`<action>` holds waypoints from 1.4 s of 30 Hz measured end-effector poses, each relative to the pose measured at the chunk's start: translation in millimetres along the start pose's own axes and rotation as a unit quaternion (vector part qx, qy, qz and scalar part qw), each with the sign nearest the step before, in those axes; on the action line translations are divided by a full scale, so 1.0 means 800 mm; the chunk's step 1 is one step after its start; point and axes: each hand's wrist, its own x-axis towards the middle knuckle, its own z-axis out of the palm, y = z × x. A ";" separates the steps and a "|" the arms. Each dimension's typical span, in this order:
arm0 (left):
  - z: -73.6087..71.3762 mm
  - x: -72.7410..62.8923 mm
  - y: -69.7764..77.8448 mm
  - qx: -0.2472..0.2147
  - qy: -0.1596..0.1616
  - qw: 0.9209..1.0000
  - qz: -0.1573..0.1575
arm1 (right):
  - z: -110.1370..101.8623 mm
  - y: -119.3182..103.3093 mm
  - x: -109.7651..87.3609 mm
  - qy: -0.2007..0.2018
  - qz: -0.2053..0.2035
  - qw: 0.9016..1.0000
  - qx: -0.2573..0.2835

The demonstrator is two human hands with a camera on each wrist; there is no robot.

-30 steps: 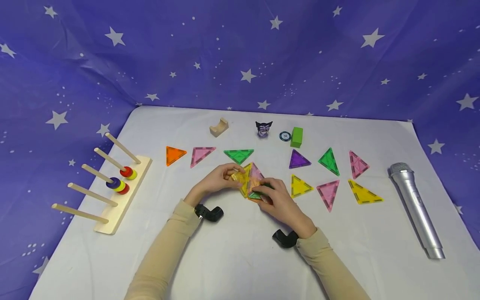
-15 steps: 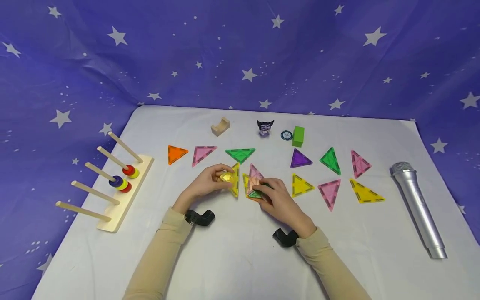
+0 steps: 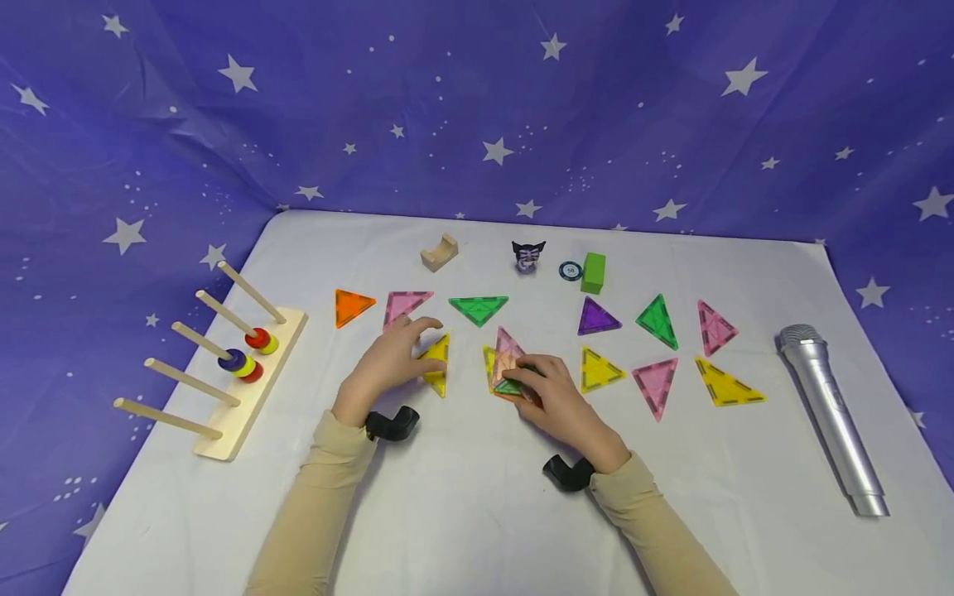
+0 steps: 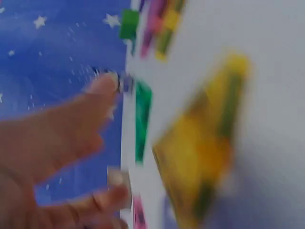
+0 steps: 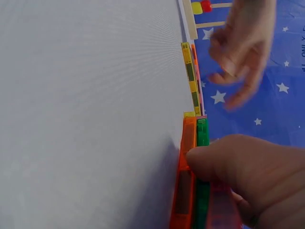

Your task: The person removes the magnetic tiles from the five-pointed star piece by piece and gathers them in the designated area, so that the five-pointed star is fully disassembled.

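Tile stack (image 3: 509,351) at the centre of the frame shows pink and green pieces, with orange at its base. Far left stands a wooden peg stand (image 3: 249,399) threaded with a few coloured rings, well apart from the tiles. Left of centre come an orange tile (image 3: 354,308) and a pink tile (image 3: 402,303); the left hand (image 3: 382,364) overlaps the pink one's lower part in the head view, thumb and fingers spread apart with nothing between them. Just beside it a yellow tile (image 3: 440,351) appears to lie on the white cloth, clear of the fingers in the right wrist view; lifting that hand straight up looks the surest way not to nudge it. A green tile (image 3: 479,310) lies higher up, near the middle. At the stack itself the right hand (image 3: 559,403) pinches the pieces, its thumb pressed on the orange edge; more yellow (image 3: 488,364) shows at the left side, though I cannot tell whether it is joined on. Dark strips along the edges are probably magnets, so sliding a piece off sideways against a firm right-hand pinch should beat tugging. Right of centre, a purple tile (image 3: 598,316) and other loose triangles are spaced apart, a gap worth copying, with a silver microphone (image 3: 835,418) at the far right
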 end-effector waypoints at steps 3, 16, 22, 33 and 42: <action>0.008 0.024 0.013 -0.027 -0.018 0.998 0.054 | -0.001 0.000 -0.001 0.003 0.001 1.000 -0.003; 0.047 0.093 0.015 -0.145 -0.161 0.968 0.124 | 0.000 0.003 -0.004 0.027 -0.014 1.000 0.006; 0.052 0.101 0.015 -0.188 -0.163 0.963 0.109 | -0.002 0.004 -0.003 0.026 -0.015 0.999 0.015; 0.053 0.094 0.006 -0.236 -0.157 0.956 0.074 | 0.001 0.003 -0.001 0.011 -0.014 1.000 0.023; 0.042 0.079 0.008 -0.302 -0.105 0.946 0.054 | -0.004 0.003 -0.001 0.008 0.000 1.000 0.029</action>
